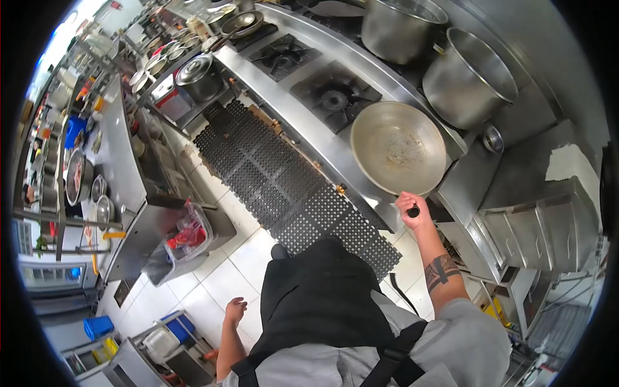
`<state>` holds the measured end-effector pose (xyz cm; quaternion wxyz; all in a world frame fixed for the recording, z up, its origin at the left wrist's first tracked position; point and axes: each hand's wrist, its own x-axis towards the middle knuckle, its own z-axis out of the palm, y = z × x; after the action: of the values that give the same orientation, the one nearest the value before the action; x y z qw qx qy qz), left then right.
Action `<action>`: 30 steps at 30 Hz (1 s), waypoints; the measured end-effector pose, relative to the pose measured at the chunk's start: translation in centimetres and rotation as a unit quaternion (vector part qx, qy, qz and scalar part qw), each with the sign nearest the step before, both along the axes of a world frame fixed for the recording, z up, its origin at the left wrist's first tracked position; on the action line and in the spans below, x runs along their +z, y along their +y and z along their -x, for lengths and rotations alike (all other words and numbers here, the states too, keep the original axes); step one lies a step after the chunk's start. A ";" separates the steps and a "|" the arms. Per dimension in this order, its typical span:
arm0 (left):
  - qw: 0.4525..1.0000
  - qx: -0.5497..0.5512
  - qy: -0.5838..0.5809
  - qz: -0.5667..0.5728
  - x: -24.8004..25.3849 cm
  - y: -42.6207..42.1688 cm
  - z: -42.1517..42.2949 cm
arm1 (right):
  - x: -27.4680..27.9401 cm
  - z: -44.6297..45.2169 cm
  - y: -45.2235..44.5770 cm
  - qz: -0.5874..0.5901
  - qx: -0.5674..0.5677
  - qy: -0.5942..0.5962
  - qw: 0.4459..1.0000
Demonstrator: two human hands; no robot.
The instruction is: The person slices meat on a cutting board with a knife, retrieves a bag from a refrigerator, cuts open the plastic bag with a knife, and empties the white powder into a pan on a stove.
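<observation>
My right hand (pixel 411 209) is wrapped round the dark handle of a wide, shallow frying pan (pixel 398 148). The pan is over the right end of the stove, beside a black burner (pixel 334 99), and its inside shows brown residue at the middle. My left hand (pixel 236 311) hangs low at my side over the white tiled floor, away from any object. Its fingers are loosely curled and apart, with nothing seen in them.
Two large steel pots (pixel 469 77) stand behind the burners. A black rubber mat (pixel 258 174) lies along the stove. To the left are a steel counter (pixel 119 155) and a clear bin (pixel 184 248) with red items. Steel drawers (pixel 532 238) stand at right.
</observation>
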<state>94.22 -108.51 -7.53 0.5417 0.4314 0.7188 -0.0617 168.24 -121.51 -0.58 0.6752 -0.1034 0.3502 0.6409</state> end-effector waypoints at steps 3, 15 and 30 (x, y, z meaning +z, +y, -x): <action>0.999 0.042 0.006 0.011 -0.5 -4.5 4.9 | -1.0 -1.0 0.0 -0.031 -0.021 -0.016 0.999; 0.977 0.193 -0.026 -0.092 -4.3 -15.2 18.8 | -12.3 16.5 -0.7 0.189 0.523 -0.395 0.731; 0.943 0.263 0.069 -0.192 -8.3 -11.9 50.7 | -0.5 76.3 36.9 -0.138 0.722 -0.660 0.155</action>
<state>43.52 -120.45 -15.85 0.3946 0.3177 0.8405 0.1919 91.91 -84.63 -1.07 -0.1124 -0.5985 -0.5545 0.5672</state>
